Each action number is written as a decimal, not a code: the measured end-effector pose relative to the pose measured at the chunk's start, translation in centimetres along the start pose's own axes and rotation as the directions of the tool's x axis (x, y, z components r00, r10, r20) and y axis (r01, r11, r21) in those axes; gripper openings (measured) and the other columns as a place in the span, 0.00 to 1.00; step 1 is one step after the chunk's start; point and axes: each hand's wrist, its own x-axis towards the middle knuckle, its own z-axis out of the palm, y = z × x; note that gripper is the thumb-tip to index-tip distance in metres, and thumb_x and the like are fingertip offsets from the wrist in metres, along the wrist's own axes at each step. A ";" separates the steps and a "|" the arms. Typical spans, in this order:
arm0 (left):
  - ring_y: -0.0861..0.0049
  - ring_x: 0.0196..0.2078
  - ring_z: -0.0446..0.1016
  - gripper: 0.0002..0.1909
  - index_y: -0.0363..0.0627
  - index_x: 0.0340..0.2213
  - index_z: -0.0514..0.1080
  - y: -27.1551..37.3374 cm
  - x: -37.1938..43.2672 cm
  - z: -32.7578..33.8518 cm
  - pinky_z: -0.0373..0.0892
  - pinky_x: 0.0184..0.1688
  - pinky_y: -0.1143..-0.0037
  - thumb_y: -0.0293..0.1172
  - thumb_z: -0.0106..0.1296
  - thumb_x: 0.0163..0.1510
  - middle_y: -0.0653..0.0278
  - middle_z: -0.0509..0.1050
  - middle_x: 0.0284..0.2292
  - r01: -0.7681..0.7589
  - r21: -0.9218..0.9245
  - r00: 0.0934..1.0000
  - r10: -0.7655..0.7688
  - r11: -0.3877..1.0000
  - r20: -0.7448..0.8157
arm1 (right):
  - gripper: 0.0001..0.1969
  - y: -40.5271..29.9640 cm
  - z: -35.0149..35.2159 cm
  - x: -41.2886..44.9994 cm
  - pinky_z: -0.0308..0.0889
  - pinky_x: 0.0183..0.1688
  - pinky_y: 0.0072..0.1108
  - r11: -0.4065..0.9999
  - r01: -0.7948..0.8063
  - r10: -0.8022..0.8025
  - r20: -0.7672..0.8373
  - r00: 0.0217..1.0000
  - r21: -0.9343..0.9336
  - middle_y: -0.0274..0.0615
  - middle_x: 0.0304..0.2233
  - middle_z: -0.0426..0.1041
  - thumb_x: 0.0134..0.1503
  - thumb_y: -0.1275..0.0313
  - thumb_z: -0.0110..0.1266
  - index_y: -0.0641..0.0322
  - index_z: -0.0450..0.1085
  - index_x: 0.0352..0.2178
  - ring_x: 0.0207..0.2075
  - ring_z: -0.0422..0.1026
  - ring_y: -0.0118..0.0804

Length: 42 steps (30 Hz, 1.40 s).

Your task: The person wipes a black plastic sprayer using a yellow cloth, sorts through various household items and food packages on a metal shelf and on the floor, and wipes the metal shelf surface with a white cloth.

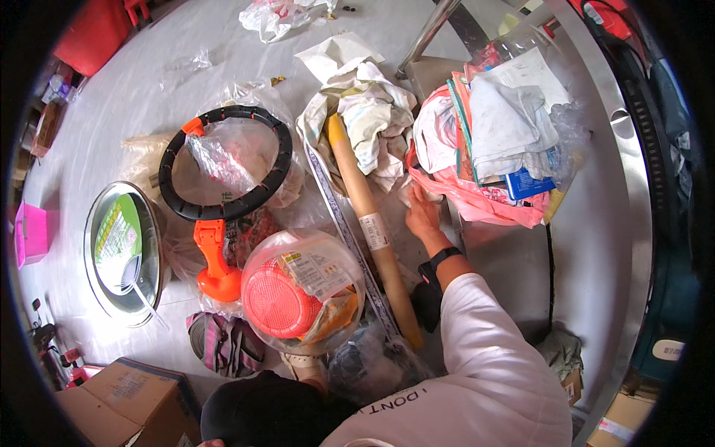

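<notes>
My right hand reaches forward to a crumpled pale cloth beside a pink plastic bag. Its fingers touch the cloth, but whether they grip it is unclear. Folded grey-white fabric, thin books or folders and a blue packet fill the bag. Left of the hand, a long brown cardboard tube with yellow ends leans across a heap of patterned cloth. Only a sliver of my left hand shows at the bottom edge, by my dark-clothed knee.
A black hoop with an orange weight lies on plastic bags. Near me stands a clear tub holding a red basket. Further left are a metal basin with a green fan and a cardboard box. A metal leg rises ahead.
</notes>
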 end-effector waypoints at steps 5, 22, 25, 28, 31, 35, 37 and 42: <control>0.76 0.37 0.65 0.07 0.49 0.22 0.71 0.3 -0.2 0.5 0.58 0.41 0.70 0.28 0.47 0.35 0.69 0.69 0.30 -0.015 0.017 0.997 0.016 1.000 -0.071 | 0.24 1.3 0.0 -3.8 0.57 0.43 0.28 0.984 0.045 -0.057 0.065 0.996 0.174 0.45 0.46 0.52 0.38 0.79 0.43 0.66 0.53 0.41 0.48 0.53 0.44; 0.74 0.41 0.63 0.06 0.49 0.22 0.71 2.5 -4.9 -0.4 0.55 0.43 0.68 0.28 0.48 0.35 0.68 0.69 0.32 -0.017 0.014 0.999 0.018 1.000 -0.042 | 0.15 4.4 0.8 -8.1 0.61 0.40 0.26 -0.636 -0.137 0.252 0.372 0.893 0.760 0.42 0.36 0.65 0.46 0.79 0.37 0.64 0.60 0.38 0.37 0.65 0.37; 0.74 0.41 0.63 0.06 0.49 0.21 0.71 2.6 -5.2 -0.1 0.55 0.44 0.68 0.27 0.48 0.36 0.67 0.69 0.32 -0.058 0.056 0.995 0.063 0.997 -0.078 | 0.16 2.3 -1.3 -8.1 0.60 0.41 0.27 -0.662 -0.126 0.267 0.389 0.882 0.739 0.42 0.37 0.64 0.45 0.79 0.36 0.63 0.59 0.39 0.38 0.64 0.38; 0.74 0.41 0.63 0.06 0.48 0.22 0.71 2.9 -5.1 -0.3 0.55 0.44 0.68 0.27 0.48 0.36 0.67 0.69 0.32 -0.047 0.034 0.998 0.049 0.998 -0.045 | 0.17 3.4 -1.6 -7.9 0.59 0.42 0.28 -0.707 -0.037 0.252 0.301 0.920 0.706 0.43 0.38 0.64 0.44 0.79 0.36 0.64 0.59 0.39 0.39 0.64 0.38; 0.73 0.42 0.63 0.06 0.48 0.22 0.71 3.0 -5.3 0.3 0.55 0.44 0.68 0.27 0.48 0.36 0.67 0.69 0.32 -0.073 0.065 0.994 0.078 0.995 -0.080 | 0.18 2.8 -2.6 -7.7 0.57 0.45 0.28 -0.776 -0.010 0.228 0.296 0.928 0.631 0.43 0.39 0.63 0.43 0.79 0.37 0.65 0.58 0.40 0.41 0.63 0.38; 0.73 0.42 0.63 0.06 0.48 0.22 0.71 3.1 -5.4 0.6 0.55 0.44 0.68 0.27 0.48 0.36 0.66 0.69 0.32 -0.088 0.092 0.991 0.097 0.992 -0.091 | 0.18 1.4 -4.1 -7.9 0.56 0.46 0.27 -0.775 0.064 0.221 0.174 0.960 0.628 0.41 0.39 0.63 0.43 0.78 0.40 0.65 0.58 0.40 0.41 0.62 0.37; 0.73 0.42 0.63 0.06 0.48 0.22 0.71 3.2 -5.2 0.5 0.55 0.44 0.68 0.27 0.48 0.36 0.66 0.69 0.32 -0.094 0.095 0.991 0.103 0.991 -0.091 | 0.16 0.6 -4.6 -8.2 0.57 0.45 0.26 -0.733 0.114 0.265 0.127 0.956 0.671 0.40 0.39 0.63 0.45 0.77 0.41 0.64 0.59 0.39 0.41 0.63 0.35; 0.73 0.42 0.63 0.07 0.47 0.24 0.71 3.2 -5.2 0.4 0.55 0.44 0.68 0.29 0.48 0.38 0.66 0.69 0.33 -0.095 0.118 0.989 0.107 0.989 -0.100 | 0.13 0.7 -2.9 -10.0 0.62 0.40 0.27 -0.584 0.089 0.352 0.153 0.923 0.807 0.42 0.36 0.64 0.47 0.78 0.39 0.63 0.59 0.38 0.38 0.65 0.37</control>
